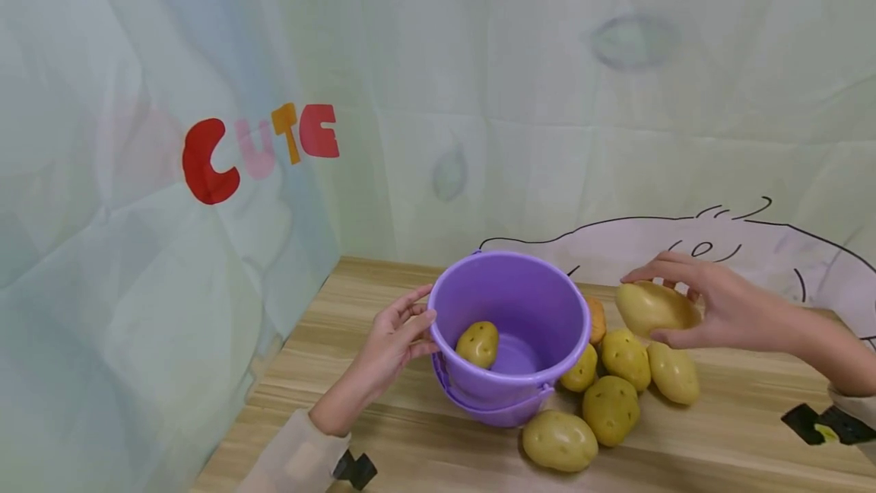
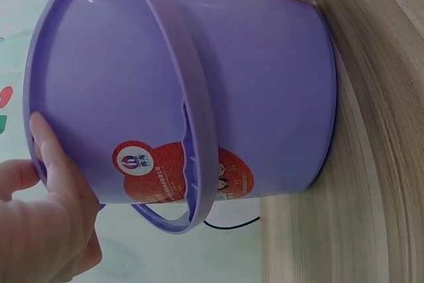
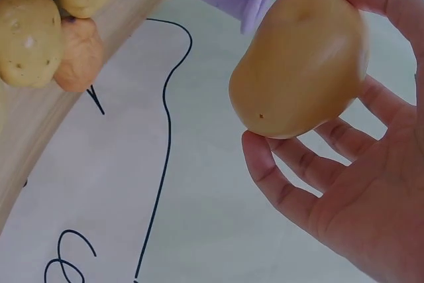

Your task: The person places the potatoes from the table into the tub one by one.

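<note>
A purple bucket stands upright on the wooden table, with one potato inside against its left wall. At the bucket's left rim, my left hand grips the edge with thumb and fingers; the left wrist view shows its fingertips against the outer wall. To the right of the bucket and raised above the pile, my right hand pinches a smooth pale potato between thumb and fingers. Beneath it lie several potatoes, close by the bucket's right side.
One potato lies in front of the bucket. An orange-brown lumpy item sits at the back of the pile, partly hidden by the bucket in the head view. A printed cloth hangs behind and left of the table.
</note>
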### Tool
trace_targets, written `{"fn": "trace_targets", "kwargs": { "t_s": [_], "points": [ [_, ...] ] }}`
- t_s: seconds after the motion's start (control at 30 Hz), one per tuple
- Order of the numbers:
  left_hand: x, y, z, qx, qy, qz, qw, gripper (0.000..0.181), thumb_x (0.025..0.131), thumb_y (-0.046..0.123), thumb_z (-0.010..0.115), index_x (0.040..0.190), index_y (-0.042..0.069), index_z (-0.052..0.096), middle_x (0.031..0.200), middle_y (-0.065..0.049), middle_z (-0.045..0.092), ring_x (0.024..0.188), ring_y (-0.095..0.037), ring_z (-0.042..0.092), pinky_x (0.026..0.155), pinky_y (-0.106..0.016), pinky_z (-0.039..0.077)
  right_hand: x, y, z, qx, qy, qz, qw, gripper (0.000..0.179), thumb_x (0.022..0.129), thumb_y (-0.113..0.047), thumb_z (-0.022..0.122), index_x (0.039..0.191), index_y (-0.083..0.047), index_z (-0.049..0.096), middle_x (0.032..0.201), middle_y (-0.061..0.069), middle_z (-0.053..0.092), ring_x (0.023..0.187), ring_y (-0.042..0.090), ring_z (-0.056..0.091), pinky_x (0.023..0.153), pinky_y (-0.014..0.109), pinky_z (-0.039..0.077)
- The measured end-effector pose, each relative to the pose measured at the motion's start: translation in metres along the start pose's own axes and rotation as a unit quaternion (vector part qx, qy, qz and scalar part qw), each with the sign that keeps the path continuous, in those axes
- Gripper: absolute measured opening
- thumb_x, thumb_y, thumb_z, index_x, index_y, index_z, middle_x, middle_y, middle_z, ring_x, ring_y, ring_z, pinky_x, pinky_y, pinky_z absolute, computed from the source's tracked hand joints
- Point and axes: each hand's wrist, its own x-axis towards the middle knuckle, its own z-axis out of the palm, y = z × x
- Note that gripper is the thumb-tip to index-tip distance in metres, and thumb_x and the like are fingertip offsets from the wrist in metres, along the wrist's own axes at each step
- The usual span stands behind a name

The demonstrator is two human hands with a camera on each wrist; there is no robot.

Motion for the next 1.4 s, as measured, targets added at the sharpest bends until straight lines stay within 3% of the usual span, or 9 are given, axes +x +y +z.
{"fn": "trace_targets", "kwargs": {
  "t_s": [0.47, 1.03, 1.4],
  "points": [
    [0.001, 0.000, -0.001, 0.003, -0.002, 0.001, 1.0000, 0.052, 0.102, 0.006, 0.053, 0.150, -0.004, 0.034, 0.114, -0.017, 0.049, 0.086, -0.013, 0.060, 0.080, -0.027, 0.061, 0.032, -0.007, 0.000, 0.008, -0.009, -0.028, 0.9996, 0.060, 0.072, -0.020, 0.089, 0.126, -0.026, 0.063, 0.114, -0.015, 0.061, 0.091, 0.005, 0.056, 0.062, 0.024, 0.052],
    [0.001, -0.001, 0.000, 0.004, -0.001, 0.001, 1.0000, 0.051, 0.103, 0.005, 0.052, 0.151, -0.001, 0.035, 0.117, -0.019, 0.048, 0.087, -0.014, 0.061, 0.081, -0.029, 0.062, 0.068, -0.018, 0.005, 0.022, -0.034, -0.025, 0.9989, 0.054, 0.076, -0.025, 0.086, 0.124, -0.025, 0.063, 0.118, -0.013, 0.061, 0.094, 0.008, 0.056, 0.064, 0.026, 0.055],
    [0.000, 0.001, 0.000, 0.006, -0.002, -0.002, 1.0000, 0.052, 0.102, 0.006, 0.053, 0.150, -0.005, 0.034, 0.112, -0.014, 0.049, 0.085, -0.012, 0.059, 0.078, -0.024, 0.061, 0.087, -0.025, 0.008, 0.039, -0.060, -0.015, 0.9973, 0.054, 0.079, -0.031, 0.084, 0.128, -0.024, 0.064, 0.113, -0.012, 0.060, 0.094, 0.010, 0.057, 0.068, 0.029, 0.057]
  ]
}}
